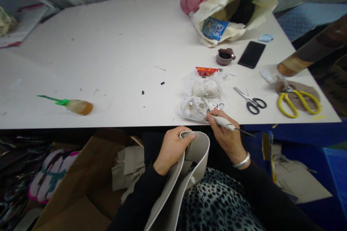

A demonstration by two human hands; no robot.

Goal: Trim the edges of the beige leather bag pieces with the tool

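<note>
My left hand is closed on the upper edge of a beige leather-like bag piece, its thumb lying over the rim. The piece curves into an open loop and hangs down over my lap. In my right hand lies a white-handled awl, its thin metal shaft pointing right, away from the bag piece. My right fingertips are at the edge of a clear plastic bag with white, brown-speckled stuff in it. Whether they also pinch something small there is hard to make out.
Scissors, yellow-handled pliers, a phone and a dark round item lie on the white table. A green-tipped glue bottle lies left. A cloth tote stands behind. Cardboard is below left.
</note>
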